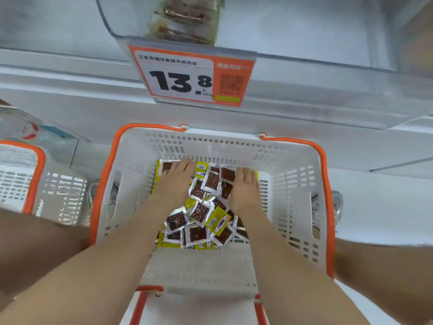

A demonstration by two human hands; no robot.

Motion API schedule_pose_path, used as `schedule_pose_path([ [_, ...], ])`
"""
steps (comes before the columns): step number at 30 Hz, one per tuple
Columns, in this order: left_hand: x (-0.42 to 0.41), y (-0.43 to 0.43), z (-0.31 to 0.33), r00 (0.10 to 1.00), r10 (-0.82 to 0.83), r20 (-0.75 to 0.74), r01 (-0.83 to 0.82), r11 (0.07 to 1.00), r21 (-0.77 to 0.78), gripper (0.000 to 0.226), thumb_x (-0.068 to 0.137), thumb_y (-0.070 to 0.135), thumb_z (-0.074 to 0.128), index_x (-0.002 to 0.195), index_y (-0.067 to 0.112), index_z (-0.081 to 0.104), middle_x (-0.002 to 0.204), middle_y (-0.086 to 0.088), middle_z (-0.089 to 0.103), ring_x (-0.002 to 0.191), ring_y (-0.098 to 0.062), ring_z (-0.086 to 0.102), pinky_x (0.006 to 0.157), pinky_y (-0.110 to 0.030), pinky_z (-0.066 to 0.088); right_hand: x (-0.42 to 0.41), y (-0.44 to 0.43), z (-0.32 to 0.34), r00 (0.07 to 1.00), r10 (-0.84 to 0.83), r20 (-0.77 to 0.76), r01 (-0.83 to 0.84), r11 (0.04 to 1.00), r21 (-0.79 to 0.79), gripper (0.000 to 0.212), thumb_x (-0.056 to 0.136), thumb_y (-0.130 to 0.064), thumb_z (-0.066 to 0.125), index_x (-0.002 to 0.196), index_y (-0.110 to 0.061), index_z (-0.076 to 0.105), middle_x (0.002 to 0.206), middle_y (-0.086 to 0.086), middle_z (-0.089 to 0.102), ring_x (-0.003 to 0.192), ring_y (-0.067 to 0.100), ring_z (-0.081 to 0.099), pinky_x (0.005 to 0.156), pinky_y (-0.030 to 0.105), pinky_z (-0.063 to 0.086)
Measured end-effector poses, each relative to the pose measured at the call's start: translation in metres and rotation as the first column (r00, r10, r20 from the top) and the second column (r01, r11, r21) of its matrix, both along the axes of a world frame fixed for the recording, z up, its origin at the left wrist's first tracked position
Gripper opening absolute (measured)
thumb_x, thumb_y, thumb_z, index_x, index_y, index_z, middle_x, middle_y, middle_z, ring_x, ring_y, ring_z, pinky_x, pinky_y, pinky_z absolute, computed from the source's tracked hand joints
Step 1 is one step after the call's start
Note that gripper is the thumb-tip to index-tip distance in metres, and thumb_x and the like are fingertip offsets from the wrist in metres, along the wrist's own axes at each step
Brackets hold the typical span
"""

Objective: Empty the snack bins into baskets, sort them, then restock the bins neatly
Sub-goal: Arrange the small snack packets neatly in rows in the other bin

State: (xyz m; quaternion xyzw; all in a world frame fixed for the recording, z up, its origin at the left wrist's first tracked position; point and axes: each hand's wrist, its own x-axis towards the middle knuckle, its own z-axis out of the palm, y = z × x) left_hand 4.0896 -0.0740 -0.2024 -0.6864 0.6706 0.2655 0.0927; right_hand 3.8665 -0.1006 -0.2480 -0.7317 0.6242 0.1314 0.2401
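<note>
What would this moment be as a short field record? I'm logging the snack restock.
basket: white with orange handles
snack packets: piled inside the basket
left hand: flat on the pile, left side
right hand: flat on the pile, right side
price tag: reads 13.8
second basket: at the left edge

an orange-and-white price tag (187, 76) reading 13.8, with a qr code (232, 83), hangs on the white shelf edge (328, 95).
</note>
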Motion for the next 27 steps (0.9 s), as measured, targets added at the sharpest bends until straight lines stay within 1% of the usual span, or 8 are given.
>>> schedule_pose_path([
  [2,0.003,-0.007,-0.009,0.999,-0.045,0.010,0.044,0.995,0.088,0.087,0.089,-0.005,0.063,0.162,0.019,0.023,0.168,-0.003,0.020,0.153,-0.031,0.018,0.116,-0.054,0.037,-0.009,0.001,-0.011,0.998,0.064,-0.018,-0.063,0.996,0.056,0.092,0.095,-0.035,0.070,0.161,-0.004,0.013,0.167,0.020,0.018,0.157,0.039,0.010,0.129,0.048,0.014],
  [6,0.003,-0.006,-0.018,0.998,0.040,0.050,-0.038,0.999,-0.038,0.054,0.088,0.006,0.071,0.137,0.019,0.053,0.139,-0.007,0.049,0.126,-0.033,0.041,0.105,-0.042,0.043,-0.028,0.007,-0.007,0.992,-0.007,-0.126,0.008,1.000,0.010,0.081,0.089,-0.044,0.077,0.152,-0.015,0.035,0.150,0.014,0.040,0.140,0.038,0.037,0.117,0.045,0.035],
  [11,0.007,-0.005,-0.014,0.910,0.322,-0.260,-0.350,0.935,-0.067,0.043,0.099,0.005,0.055,0.141,0.009,0.060,0.105,-0.019,0.074,0.092,-0.034,0.068,0.082,-0.042,0.055,-0.032,0.005,-0.004,0.993,-0.120,0.019,0.120,0.993,0.011,0.050,0.093,-0.004,0.063,0.141,-0.010,0.049,0.137,0.013,0.054,0.126,0.033,0.052,0.105,0.040,0.046],
  [13,0.014,-0.008,-0.011,0.822,0.398,-0.407,-0.415,0.908,0.049,0.039,0.101,0.006,0.059,0.141,0.007,0.062,0.127,-0.016,0.071,0.113,-0.032,0.068,0.099,-0.044,0.054,-0.026,-0.001,0.002,0.933,-0.328,0.145,0.331,0.944,0.003,0.036,0.097,0.001,0.053,0.133,-0.005,0.055,0.104,0.012,0.070,0.095,0.030,0.068,0.075,0.039,0.056],
  [16,0.017,-0.006,-0.005,0.639,0.556,-0.532,-0.539,0.817,0.207,0.033,0.098,0.010,0.071,0.131,0.013,0.070,0.133,-0.010,0.067,0.119,-0.026,0.066,0.097,-0.046,0.058,-0.013,-0.004,0.019,0.741,-0.553,0.381,0.607,0.795,-0.027,0.018,0.101,-0.008,0.050,0.108,-0.004,0.066,0.064,0.002,0.058,0.057,0.020,0.056,0.048,0.027,0.033],
  [19,0.013,-0.002,0.002,0.427,0.696,-0.578,-0.679,0.669,0.304,0.030,0.096,0.010,0.074,0.126,0.012,0.070,0.121,-0.012,0.063,0.089,-0.027,0.069,0.067,-0.029,0.061,0.005,-0.007,0.039,0.568,-0.606,0.557,0.674,0.731,0.108,0.017,0.095,-0.011,0.059,0.079,-0.009,0.066,0.060,0.007,0.065,0.058,0.030,0.064,0.050,0.026,0.044],
  [24,-0.003,0.004,0.018,0.265,0.704,-0.659,-0.656,0.632,0.412,0.026,0.091,0.006,0.079,0.114,0.013,0.072,0.108,-0.004,0.074,0.101,-0.023,0.074,0.074,-0.033,0.063,0.049,-0.004,0.060,0.577,-0.536,0.617,0.461,0.837,0.296,0.017,0.091,-0.024,0.078,0.078,-0.020,0.066,0.069,-0.004,0.072,0.065,0.011,0.072,0.066,0.031,0.062],
  [27,-0.011,0.009,0.027,0.248,0.675,-0.695,-0.575,0.680,0.455,0.044,0.073,0.007,0.088,0.113,0.016,0.070,0.110,-0.001,0.077,0.101,-0.022,0.076,0.079,-0.035,0.063,0.067,0.004,0.071,0.494,-0.602,0.628,0.383,0.799,0.464,0.022,0.100,-0.025,0.062,0.089,-0.012,0.076,0.086,0.013,0.076,0.077,0.021,0.077,0.071,0.037,0.065],
])
